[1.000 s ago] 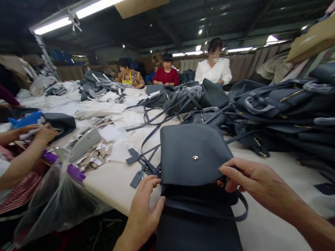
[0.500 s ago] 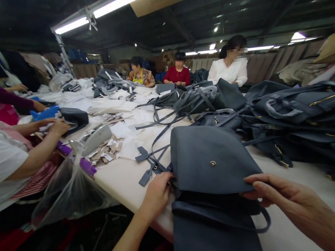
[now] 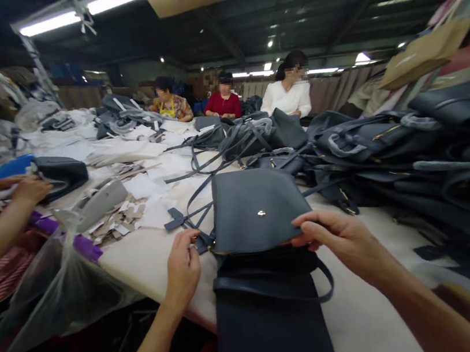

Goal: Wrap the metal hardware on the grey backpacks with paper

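Note:
A dark blue-grey leather-look backpack (image 3: 254,196) lies on the pale table in front of me, a small metal clasp on its panel. Its long flap (image 3: 274,328) hangs open towards me, below a loop-shaped strap. My right hand (image 3: 340,237) pinches the panel's near right corner between thumb and fingers. Just off the left edge of the bag, my left hand (image 3: 184,267) has its thumb and fingertips together beside the thin straps; what is between them, if anything, is too small to make out. A dark tag (image 3: 174,219) lies on the table beyond that hand.
Dark bags (image 3: 370,145) with straps and zips are heaped at the right. Paper scraps (image 3: 121,218) and white sheets lie to the left. A clear plastic bag (image 3: 64,287) hangs at the table edge. A co-worker's hands (image 3: 29,190) handle another dark bag; several people sit across the table.
My left hand has moved off the bag's left edge towards the straps. The right hand keeps its pinch on the corner. The whole view has shifted, so things appear further left.

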### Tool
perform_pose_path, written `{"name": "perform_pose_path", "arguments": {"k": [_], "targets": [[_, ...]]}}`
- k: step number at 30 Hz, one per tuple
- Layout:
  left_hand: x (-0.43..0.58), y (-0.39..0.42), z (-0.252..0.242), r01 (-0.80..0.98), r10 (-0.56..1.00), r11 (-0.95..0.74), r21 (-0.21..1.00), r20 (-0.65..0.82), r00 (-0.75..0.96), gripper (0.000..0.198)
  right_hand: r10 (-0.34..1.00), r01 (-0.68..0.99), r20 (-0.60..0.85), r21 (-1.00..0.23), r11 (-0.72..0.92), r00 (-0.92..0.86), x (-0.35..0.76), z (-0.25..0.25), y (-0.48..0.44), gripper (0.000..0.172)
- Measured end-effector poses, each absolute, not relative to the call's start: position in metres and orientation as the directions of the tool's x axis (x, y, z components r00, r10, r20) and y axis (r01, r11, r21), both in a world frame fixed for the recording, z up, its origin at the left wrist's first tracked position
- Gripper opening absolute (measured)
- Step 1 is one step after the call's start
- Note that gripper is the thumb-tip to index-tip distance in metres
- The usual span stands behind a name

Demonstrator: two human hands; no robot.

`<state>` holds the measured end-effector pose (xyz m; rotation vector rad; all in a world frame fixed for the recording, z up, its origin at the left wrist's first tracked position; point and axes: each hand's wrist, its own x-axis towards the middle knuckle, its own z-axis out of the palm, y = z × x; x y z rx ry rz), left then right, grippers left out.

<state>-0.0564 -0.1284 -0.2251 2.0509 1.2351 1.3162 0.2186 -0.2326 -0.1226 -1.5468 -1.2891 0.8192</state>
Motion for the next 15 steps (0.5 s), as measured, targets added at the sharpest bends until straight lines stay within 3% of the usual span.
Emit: {"name": "perform_pose_path", "arguments": {"k": [3,5,11,15], "targets": [[-0.055,-0.135,-0.205,0.474,0.751,-0.633,0.612,0.633,0.186,0.033,0.988,0.391,0.075,-0.92,0.016,0.135,0.205,-0.107,-0.226,0.031],[-0.054,-0.137,-0.196,0.454,0.732,-0.668,0.59,0.632,0.254,0.04,0.991,0.418,0.074,-0.908,0.019,0.115,0.202,-0.103,-0.225,0.03],[-0.06,-0.125,-0.21,0.48,0.827,-0.55,0.683,0.364,0.429,0.059,0.973,0.443,0.047,-0.895,-0.058,0.224,0.234,-0.13,-0.232,0.046],[-0.057,-0.129,-0.224,0.367,0.815,-0.487,0.792,0.262,0.517,0.049,0.964,0.488,-0.005,-0.862,-0.139,0.267,0.26,-0.16,-0.24,0.052]]}}
